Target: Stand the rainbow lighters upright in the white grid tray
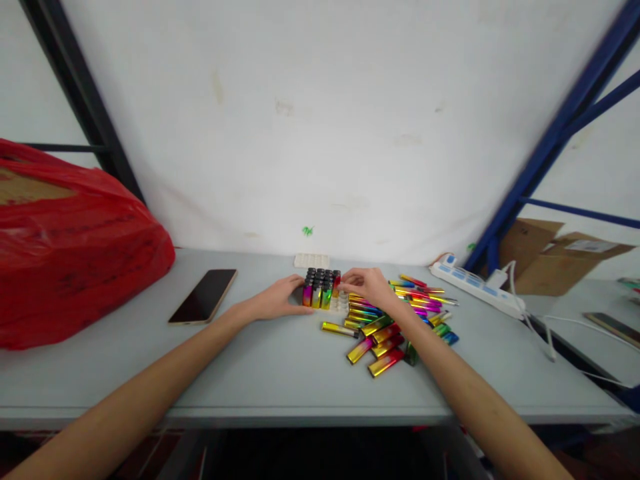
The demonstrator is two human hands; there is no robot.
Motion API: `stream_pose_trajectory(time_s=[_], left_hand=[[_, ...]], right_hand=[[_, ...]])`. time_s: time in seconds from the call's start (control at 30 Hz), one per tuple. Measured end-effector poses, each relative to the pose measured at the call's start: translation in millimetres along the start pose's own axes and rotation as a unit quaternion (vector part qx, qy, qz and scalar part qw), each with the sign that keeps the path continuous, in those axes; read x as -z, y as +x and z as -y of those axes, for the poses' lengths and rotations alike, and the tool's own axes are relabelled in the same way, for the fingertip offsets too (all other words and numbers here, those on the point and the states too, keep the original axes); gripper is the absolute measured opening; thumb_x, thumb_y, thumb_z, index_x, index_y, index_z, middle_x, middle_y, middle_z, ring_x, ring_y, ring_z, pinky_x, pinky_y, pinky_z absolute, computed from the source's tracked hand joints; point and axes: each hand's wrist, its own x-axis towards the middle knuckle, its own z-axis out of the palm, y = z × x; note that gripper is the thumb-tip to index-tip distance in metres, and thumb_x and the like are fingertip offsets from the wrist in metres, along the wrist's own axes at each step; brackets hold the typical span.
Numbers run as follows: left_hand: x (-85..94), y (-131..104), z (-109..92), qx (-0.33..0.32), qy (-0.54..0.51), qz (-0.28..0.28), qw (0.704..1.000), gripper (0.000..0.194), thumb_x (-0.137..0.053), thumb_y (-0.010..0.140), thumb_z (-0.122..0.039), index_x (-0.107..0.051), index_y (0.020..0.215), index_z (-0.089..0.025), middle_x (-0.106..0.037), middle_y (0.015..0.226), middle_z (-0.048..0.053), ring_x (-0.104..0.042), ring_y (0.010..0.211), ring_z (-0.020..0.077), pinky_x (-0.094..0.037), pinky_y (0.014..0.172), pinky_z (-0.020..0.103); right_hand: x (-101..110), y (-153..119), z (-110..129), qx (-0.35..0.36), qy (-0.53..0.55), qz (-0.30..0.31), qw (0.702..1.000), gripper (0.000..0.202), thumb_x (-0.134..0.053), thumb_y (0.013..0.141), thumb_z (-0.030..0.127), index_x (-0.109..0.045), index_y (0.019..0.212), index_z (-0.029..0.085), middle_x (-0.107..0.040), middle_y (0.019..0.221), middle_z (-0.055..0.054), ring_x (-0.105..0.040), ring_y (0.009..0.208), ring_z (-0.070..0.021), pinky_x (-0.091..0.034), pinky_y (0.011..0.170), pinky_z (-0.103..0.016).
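Several shiny lighters with black tops (317,290) stand upright in rows in a white tray (341,305) at the middle of the table. My left hand (280,298) rests at the tray's left side, thumb and fingers apart around its corner. At the right end of the rows, my right hand (367,285) has its fingers pinched on a red lighter (337,279). A pile of colourful metallic lighters (385,333) lies loose to the right, partly under my right forearm. One yellow lighter (339,329) lies just in front of the tray.
A phone (204,297) lies on the grey table (240,373) at the left, near a red plastic bag (80,247). Another white tray (311,261) is by the wall. A power strip (477,287) with cables and cardboard boxes (560,257) are at the right.
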Motion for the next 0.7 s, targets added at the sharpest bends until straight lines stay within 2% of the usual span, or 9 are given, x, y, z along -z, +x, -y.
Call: stream_pose_trajectory(time_s=[0.1,0.2,0.3,0.37,0.5,0.6,0.7], left_hand=[[0.2,-0.1,-0.1,-0.001,0.001,-0.004,1.0,0.081,-0.071,0.078,-0.074,-0.061,0.133,-0.016,-0.065,0.138,0.015,-0.062,0.125,0.0354,-0.047,0.111,0.044],[0.8,-0.2,-0.3,0.003,0.004,0.002,1.0,0.081,-0.07,0.078,-0.076,-0.062,0.132,-0.016,-0.065,0.137,0.015,-0.062,0.124,0.0357,-0.048,0.11,0.044],[0.9,-0.1,0.1,0.006,0.004,0.005,1.0,0.081,-0.07,0.077,-0.076,-0.062,0.132,-0.017,-0.064,0.138,0.016,-0.061,0.126,0.0358,-0.047,0.11,0.043],[0.7,-0.2,0.0,0.005,0.001,0.001,1.0,0.081,-0.071,0.077,-0.076,-0.062,0.132,-0.017,-0.064,0.139,0.016,-0.061,0.127,0.0358,-0.047,0.11,0.044],[0.5,-0.9,-0.9,0.008,-0.004,0.0,1.0,0.083,-0.07,0.078,-0.075,-0.061,0.134,-0.015,-0.063,0.14,0.016,-0.06,0.128,0.0351,-0.045,0.113,0.043],[0.3,-0.9,-0.4,0.007,0.0,0.0,1.0,0.083,-0.07,0.077,-0.076,-0.061,0.133,-0.016,-0.064,0.139,0.016,-0.061,0.127,0.0355,-0.046,0.112,0.044],[0.0,-0.5,1.3,0.008,0.006,0.0,1.0,0.083,-0.071,0.077,-0.076,-0.061,0.134,-0.016,-0.064,0.139,0.016,-0.061,0.127,0.0359,-0.046,0.112,0.043]], right_hand=[[11.1,-1.3,-0.6,-0.013,0.002,0.019,1.0,0.034,-0.072,0.089,0.05,-0.074,0.094,0.017,-0.08,0.087,-0.009,-0.076,0.078,-0.0206,-0.059,0.075,-0.031],[26.0,-4.7,-3.0,-0.015,-0.127,0.047,0.991,0.02,-0.072,0.091,0.035,-0.077,0.093,0.016,-0.08,0.089,-0.01,-0.075,0.083,-0.0223,-0.058,0.081,-0.034],[40.5,-9.7,-9.0,-0.03,-0.244,0.063,0.967,0.019,-0.076,0.088,0.031,-0.08,0.098,0.016,-0.079,0.103,-0.014,-0.073,0.095,-0.0262,-0.055,0.09,-0.037],[47.7,-12.6,-13.5,-0.052,-0.251,0.089,0.963,0.02,-0.077,0.086,0.032,-0.081,0.099,0.016,-0.079,0.105,-0.014,-0.072,0.095,-0.0263,-0.054,0.088,-0.036],[52.5,-15.6,-16.7,-0.071,-0.224,0.139,0.962,0.011,-0.076,0.086,0.029,-0.08,0.088,0.018,-0.079,0.094,-0.01,-0.07,0.085,-0.023,-0.051,0.079,-0.031],[47.8,-15.8,-14.0,-0.063,-0.26,0.118,0.956,0.01,-0.074,0.089,0.028,-0.074,0.09,0.017,-0.076,0.092,-0.01,-0.066,0.08,-0.021,-0.047,0.073,-0.029],[40.6,-13.4,-12.6,-0.059,-0.268,0.055,0.96,0.017,-0.062,0.098,0.03,-0.066,0.107,0.017,-0.073,0.083,-0.007,-0.062,0.073,-0.0186,-0.042,0.067,-0.027]])
